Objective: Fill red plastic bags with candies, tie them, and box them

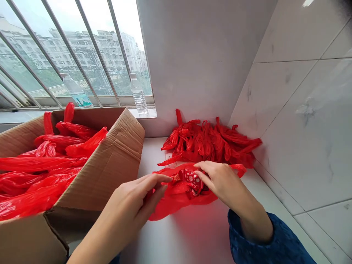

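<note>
**Red bags on the counter, one in hand**

The person is working over a flat red bag (pixel 176 201) that is lying on the white counter (pixel 198 234), right under both hands. The left hand (pixel 137 200) is pinching the bag's upper edge, its fingers (pixel 158 179) drawn narrow on the plastic. The right hand (pixel 222 181) is closing over a small patterned packet (pixel 191 179), which is sitting between the two sets of fingers at the bag's mouth. I cannot tell whether the packet is lying inside the bag or on top of it.

Just beyond the fingers, against the wall, a pile of bunched red bags (pixel 211 141) is lying. To the left of the left fingers an open cardboard box (pixel 110 165) is holding many more loose red bags (pixel 41 172). Judging by that, a fair batch looks finished and a large share is waiting, with this one bag mid-way.

The right thumb is hiding under the hand, so its grip is only partly showing. The box is running off the left edge and its depth is not visible. The print on the packet is too small to read. Two water bottles (pixel 138 96) are standing on the sill, far behind the fingers.
</note>
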Demonstrator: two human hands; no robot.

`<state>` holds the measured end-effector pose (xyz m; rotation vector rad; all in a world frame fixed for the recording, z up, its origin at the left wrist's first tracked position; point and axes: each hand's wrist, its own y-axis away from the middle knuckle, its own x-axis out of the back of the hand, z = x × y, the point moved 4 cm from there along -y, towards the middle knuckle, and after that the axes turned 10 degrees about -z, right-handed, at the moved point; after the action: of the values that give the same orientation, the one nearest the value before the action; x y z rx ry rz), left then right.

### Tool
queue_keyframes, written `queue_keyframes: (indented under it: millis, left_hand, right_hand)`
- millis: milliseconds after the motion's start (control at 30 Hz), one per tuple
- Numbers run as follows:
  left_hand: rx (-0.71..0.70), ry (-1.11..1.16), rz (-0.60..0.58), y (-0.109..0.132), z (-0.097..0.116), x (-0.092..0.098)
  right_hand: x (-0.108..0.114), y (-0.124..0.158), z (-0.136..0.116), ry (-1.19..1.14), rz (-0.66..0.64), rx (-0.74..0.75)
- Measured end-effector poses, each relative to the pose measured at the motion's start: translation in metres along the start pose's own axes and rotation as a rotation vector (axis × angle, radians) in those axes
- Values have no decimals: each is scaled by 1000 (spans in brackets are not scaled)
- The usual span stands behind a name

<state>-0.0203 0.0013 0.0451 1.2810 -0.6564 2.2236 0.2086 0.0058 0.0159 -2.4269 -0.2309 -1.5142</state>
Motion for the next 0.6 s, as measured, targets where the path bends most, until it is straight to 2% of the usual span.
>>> queue_keyframes:
  millis: [100,200,267,367,467,600]
  left_hand:
    - [-30,-45,-78,8,4,-2]
    - [-20,-82,-36,14,6,2]
    - [12,-115,-3,17,5,5]
    - [75,-163,60,20,0,7]
    - [196,-214,93,21,-11,7]
    - [312,-195,23,20,-24,7]
  right_hand:
    - [10,12,0,95,154,12]
    - [25,35,7,262,340,-12]
    - [33,52,17,363,394,-76]
    - [38,70,36,382,346,-241]
    - [41,76,47,286,262,-349]
    - [48,67,43,86,216,-277]
